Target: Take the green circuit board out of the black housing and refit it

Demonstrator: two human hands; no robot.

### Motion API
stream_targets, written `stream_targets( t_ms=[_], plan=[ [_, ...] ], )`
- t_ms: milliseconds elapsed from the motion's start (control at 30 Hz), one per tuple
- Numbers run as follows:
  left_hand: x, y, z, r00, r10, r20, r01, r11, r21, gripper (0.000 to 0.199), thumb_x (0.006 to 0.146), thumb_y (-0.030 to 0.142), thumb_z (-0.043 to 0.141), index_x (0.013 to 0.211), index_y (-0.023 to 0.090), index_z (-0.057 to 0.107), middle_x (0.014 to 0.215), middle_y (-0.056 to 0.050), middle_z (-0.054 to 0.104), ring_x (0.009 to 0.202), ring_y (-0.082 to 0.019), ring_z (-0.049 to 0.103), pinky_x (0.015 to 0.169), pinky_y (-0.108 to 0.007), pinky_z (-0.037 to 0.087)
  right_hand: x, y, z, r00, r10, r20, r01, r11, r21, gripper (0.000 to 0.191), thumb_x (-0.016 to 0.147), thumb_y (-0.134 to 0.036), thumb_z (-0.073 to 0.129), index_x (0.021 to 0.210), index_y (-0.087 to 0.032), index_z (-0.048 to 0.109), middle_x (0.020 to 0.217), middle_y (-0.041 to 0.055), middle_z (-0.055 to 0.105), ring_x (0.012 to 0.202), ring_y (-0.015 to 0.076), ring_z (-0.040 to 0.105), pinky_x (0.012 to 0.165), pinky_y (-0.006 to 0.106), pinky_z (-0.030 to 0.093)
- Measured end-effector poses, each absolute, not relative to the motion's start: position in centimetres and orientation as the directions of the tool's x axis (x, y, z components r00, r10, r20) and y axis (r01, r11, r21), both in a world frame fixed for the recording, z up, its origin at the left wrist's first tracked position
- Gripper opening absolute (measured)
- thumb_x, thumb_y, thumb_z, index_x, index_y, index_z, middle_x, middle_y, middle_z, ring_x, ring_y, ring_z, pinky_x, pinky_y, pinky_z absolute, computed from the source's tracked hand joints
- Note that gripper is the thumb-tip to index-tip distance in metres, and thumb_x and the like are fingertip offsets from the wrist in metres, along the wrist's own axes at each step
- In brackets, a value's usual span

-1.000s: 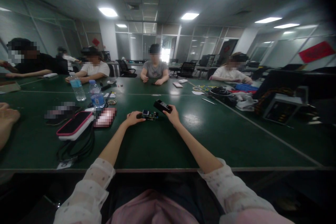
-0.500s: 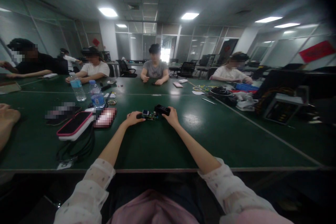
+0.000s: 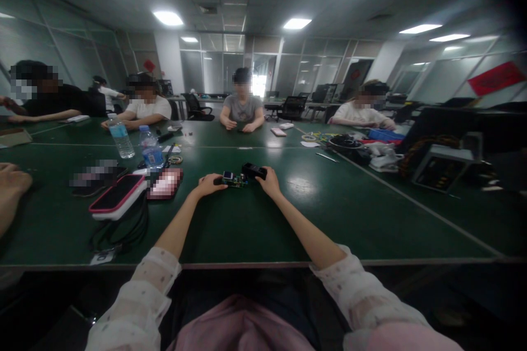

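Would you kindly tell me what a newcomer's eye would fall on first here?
Probably the green circuit board with its small screen, at the centre in the wearer's left grip, beside the black casing in the right grip. Next, perhaps, the pink-rimmed phone at left, with two water bottles beyond it on the dark green table. The red sheet also stands out at upper right.

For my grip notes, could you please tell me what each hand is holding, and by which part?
The left hand holds the green circuit board by its left end; the right hand holds the black block by its right end.
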State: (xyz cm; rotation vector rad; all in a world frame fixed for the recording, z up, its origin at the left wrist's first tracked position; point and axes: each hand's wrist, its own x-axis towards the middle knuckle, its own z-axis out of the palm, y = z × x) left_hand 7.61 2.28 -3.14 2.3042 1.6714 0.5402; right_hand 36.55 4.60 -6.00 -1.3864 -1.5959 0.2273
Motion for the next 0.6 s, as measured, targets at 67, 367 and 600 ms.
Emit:
stream_targets(
  t_ms=[67,367,600],
  plan=[
    [7.6,2.3,-3.1,0.282,0.947,0.155,0.858,-0.322,0.401,0.057,0.079,0.064,0.057,0.123,0.029,0.057,0.133,-0.003,0.058,0.125,-0.027,0.05,0.105,-0.042,0.034,36.4,4.6,-5.6,0.119,0.829,0.547,0.613,0.372,-0.697,0.045,0.073,-0.025,0.067,0.115,-0.018,0.053,0.112,0.0107,0.06,0.108,0.0268,0.057,0.097,0.047,0.045],
    [7.6,2.2,-3.2,0.294,0.942,0.164,0.853,-0.335,0.401,0.057,0.079,0.063,0.058,0.124,0.028,0.058,0.133,-0.003,0.058,0.126,-0.027,0.049,0.104,-0.04,0.035,33.8,2.6,-3.4,-0.164,0.783,0.6,0.31,0.618,-0.722,0.05,0.078,-0.033,0.066,0.124,-0.022,0.05,0.122,0.0089,0.057,0.111,0.023,0.058,0.097,0.041,0.049],
    [7.5,2.3,-3.4,0.278,0.947,0.16,0.848,-0.32,0.422,0.06,0.078,0.062,0.059,0.126,0.026,0.056,0.134,-0.004,0.057,0.127,-0.026,0.048,0.106,-0.04,0.032,33.4,2.2,-4.1,-0.274,0.774,0.57,0.301,0.632,-0.714,0.051,0.079,-0.029,0.066,0.126,-0.022,0.049,0.124,0.0091,0.056,0.115,0.0226,0.056,0.097,0.041,0.049]
  ],
)
